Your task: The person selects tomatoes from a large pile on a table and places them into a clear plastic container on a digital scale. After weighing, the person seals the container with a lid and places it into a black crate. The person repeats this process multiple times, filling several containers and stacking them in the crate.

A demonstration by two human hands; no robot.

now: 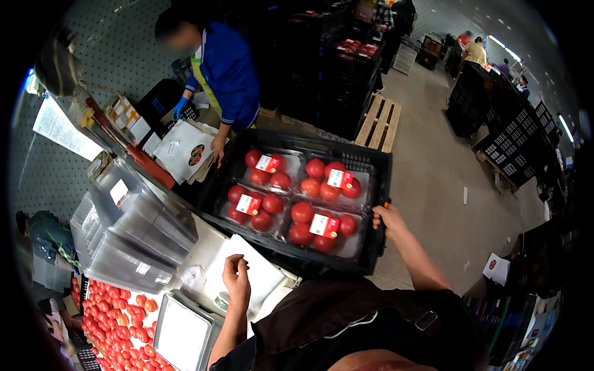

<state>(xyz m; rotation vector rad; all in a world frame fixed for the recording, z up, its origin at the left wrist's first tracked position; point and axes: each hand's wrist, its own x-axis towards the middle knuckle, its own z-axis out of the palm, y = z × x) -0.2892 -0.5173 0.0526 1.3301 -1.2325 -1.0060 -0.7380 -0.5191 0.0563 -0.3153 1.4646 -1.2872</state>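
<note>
A black plastic crate (297, 138) in front of me carries clear trays of red tomatoes (303, 213), each with a red-and-white label. My right hand (387, 221) is closed on the crate's right rim; a small orange spot shows just above its fingers. My left hand (236, 276) is near the crate's front edge, over a white sheet (263, 279), with its fingers curled in. What lies inside those fingers, if anything, is hidden. Left of it stand stacked clear plastic trays (139, 247). A scale with a pale metal pan (180, 334) is beside my left forearm.
Loose tomatoes (120, 321) cover a surface at the lower left. Beyond the crate, a co-worker in a blue jacket (230, 71) rests one hand by printed cardboard sheets (179, 151). A wooden pallet (378, 123) and stacked black crates (513, 133) stand on the floor to the right.
</note>
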